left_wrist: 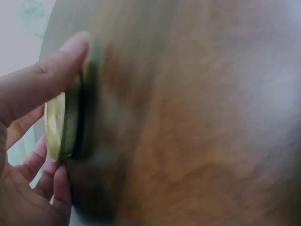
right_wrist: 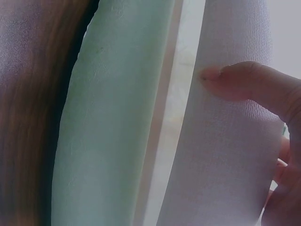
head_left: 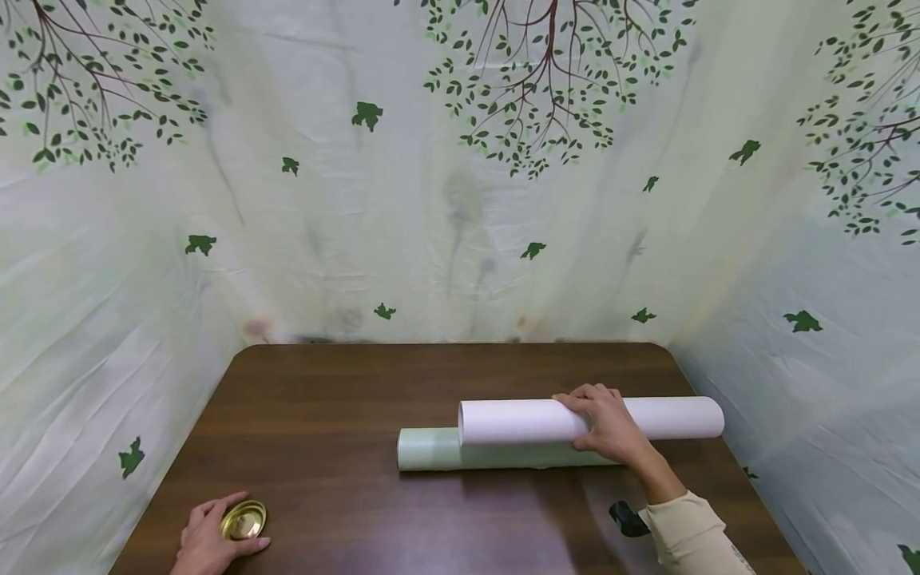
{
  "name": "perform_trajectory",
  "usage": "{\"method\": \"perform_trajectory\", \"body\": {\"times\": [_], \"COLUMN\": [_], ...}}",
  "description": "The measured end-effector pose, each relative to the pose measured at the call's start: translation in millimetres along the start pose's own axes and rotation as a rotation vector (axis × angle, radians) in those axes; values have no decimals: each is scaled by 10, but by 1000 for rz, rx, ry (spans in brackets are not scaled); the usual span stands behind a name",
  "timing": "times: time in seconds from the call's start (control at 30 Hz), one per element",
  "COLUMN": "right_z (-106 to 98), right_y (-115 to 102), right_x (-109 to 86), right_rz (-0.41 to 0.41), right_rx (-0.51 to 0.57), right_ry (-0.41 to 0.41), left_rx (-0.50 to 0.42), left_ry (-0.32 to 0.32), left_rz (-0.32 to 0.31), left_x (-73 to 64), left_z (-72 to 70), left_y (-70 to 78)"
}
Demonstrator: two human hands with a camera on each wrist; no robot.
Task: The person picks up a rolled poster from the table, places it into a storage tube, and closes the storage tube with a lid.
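On the left side, my left hand (head_left: pixel 208 537) grips a small round gold-coloured disc (head_left: pixel 244 521) with a raised rim, its thumb and fingers around the edge. The left wrist view shows the disc (left_wrist: pixel 63 125) on edge, close over the table. My right hand (head_left: pixel 607 423) holds a long white paper-like roll (head_left: pixel 517 422) near its middle, thumb on the near side and fingers over the top. Lying crosswise on the table, a pale green roll (head_left: pixel 431 450) is partly covered by the white one in the head view. In the right wrist view the green roll (right_wrist: pixel 108 113) runs alongside it.
The brown wooden table (head_left: pixel 338 399) has rounded far corners. A black piece (head_left: pixel 628 519) sticks out beside the right cuff. Pale curtains (head_left: pixel 431 216) printed with leaves and branches surround the table at the back and both sides.
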State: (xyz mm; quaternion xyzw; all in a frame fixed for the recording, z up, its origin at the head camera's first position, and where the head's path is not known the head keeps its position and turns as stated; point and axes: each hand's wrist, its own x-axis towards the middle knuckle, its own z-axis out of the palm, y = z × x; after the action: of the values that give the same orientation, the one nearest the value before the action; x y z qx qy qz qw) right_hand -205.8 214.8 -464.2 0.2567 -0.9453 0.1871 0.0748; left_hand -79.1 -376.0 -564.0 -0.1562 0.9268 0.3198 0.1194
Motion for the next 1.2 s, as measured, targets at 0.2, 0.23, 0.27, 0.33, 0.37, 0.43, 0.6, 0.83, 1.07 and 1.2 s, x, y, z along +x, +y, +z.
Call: {"method": "perform_trajectory", "body": {"times": [0.2, 0.23, 0.27, 0.33, 0.37, 0.43, 0.6, 0.83, 1.07, 1.2], "right_z": [-8, -6, -3, 2, 4, 9, 27, 28, 22, 13], "right_y": [-5, -5, -4, -1, 0, 7, 26, 24, 22, 24], "right_x": [-3, 1, 4, 9, 11, 11, 9, 16, 11, -10], "right_rz": [4, 4, 3, 4, 4, 6, 12, 6, 4, 10], "right_rx": [-7, -8, -9, -6, -4, -6, -14, -5, -1, -9], "right_ry": [3, 2, 2, 0, 0, 1, -3, 9, 10, -7], "left_rx": [40, 49, 54, 65, 67, 66, 28, 44, 31, 23], "left_ry": [12, 18, 24, 37, 43, 51, 71, 110, 134, 164], "left_rz": [71, 79, 86, 103, 108, 108, 80, 113, 183, 221], "left_x": [55, 60, 63, 63, 63, 64, 82, 107, 128, 151], "left_z": [-26, -27, -29, -33, -34, -31, 3, 36, 85, 144], "left_y": [-80, -93, -103, -114, -115, -108, -19, 147, 269, 326]}}
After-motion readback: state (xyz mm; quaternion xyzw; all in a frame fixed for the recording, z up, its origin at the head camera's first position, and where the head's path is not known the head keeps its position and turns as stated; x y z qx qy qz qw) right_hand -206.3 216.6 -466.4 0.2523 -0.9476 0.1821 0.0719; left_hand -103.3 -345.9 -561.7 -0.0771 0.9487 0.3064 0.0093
